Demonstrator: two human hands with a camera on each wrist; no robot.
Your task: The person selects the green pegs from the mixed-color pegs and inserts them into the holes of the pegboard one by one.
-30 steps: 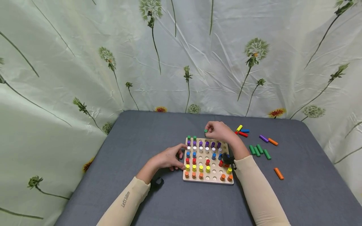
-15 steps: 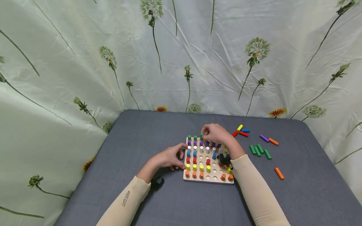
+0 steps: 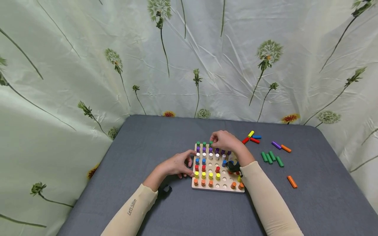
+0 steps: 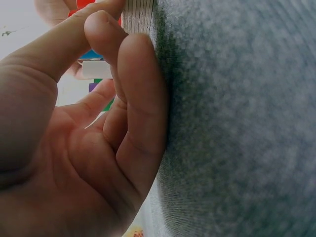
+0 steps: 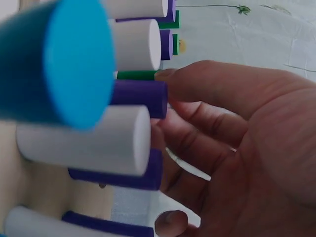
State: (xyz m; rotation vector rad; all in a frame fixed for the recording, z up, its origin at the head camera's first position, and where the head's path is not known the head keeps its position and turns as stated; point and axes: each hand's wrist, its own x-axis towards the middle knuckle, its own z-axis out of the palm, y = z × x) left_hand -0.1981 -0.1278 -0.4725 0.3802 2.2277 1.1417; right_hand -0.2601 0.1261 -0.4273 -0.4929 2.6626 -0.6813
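A wooden pegboard (image 3: pixel 221 181) stands on the grey table, holding rows of coloured pegs. My right hand (image 3: pixel 224 140) pinches a green peg (image 3: pixel 211 143) at the far row, in line beside two other green pegs (image 3: pixel 198 143). In the right wrist view the thumb and fingers meet at that green peg (image 5: pixel 136 75), partly hidden behind a purple peg (image 5: pixel 143 98). My left hand (image 3: pixel 175 164) rests against the board's left edge, thumb and index finger spread along it; in the left wrist view its other fingers (image 4: pixel 143 94) curl loosely on the cloth.
Loose green pegs (image 3: pixel 269 158) lie to the right of the board, with an orange peg (image 3: pixel 292 182) nearer me. Farther back are a purple peg (image 3: pixel 276 145), a blue peg (image 3: pixel 257 137), a yellow peg (image 3: pixel 251 134) and red pegs (image 3: pixel 255 140). A flowered curtain (image 3: pixel 177 65) hangs behind.
My right hand has brought the green peg left and down from above the board's far edge to the third spot of the far row. My left hand stays at the board's edge.
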